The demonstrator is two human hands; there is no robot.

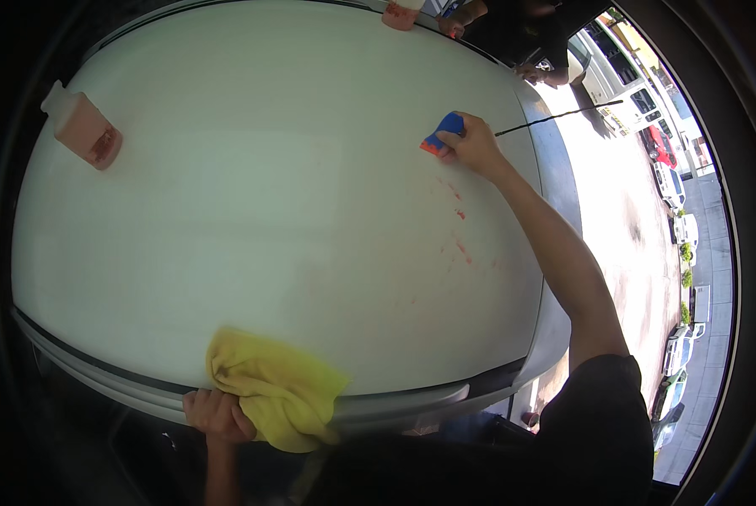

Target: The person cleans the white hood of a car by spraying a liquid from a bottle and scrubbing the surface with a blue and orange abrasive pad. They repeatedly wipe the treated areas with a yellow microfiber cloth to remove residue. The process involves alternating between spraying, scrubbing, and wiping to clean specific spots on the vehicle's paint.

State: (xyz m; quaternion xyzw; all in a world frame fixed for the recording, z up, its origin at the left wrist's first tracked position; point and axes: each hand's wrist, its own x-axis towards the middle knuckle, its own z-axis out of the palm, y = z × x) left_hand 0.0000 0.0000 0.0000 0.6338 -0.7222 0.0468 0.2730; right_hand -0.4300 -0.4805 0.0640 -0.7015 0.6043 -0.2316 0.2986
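My right hand [477,148] is closed around a blue sponge [445,126] with a red-orange lower edge, pressed to the white car roof [226,202]. Several red smears [460,214] mark the roof below that sponge. At the near edge, my left hand [217,415] has its fingers wrapped over the roof rail [386,413]. A crumpled yellow cloth [281,384] drapes over the edge right beside it, touching the hand; whether the fingers also pinch the cloth is hidden.
A translucent bottle of pinkish liquid [87,131] is on the roof at far left; another bottle [400,15] is at the far edge. Another person's hand [553,76] shows at upper right. A thin antenna [559,116] sticks out to the right. Parked cars [680,350] lie beyond.
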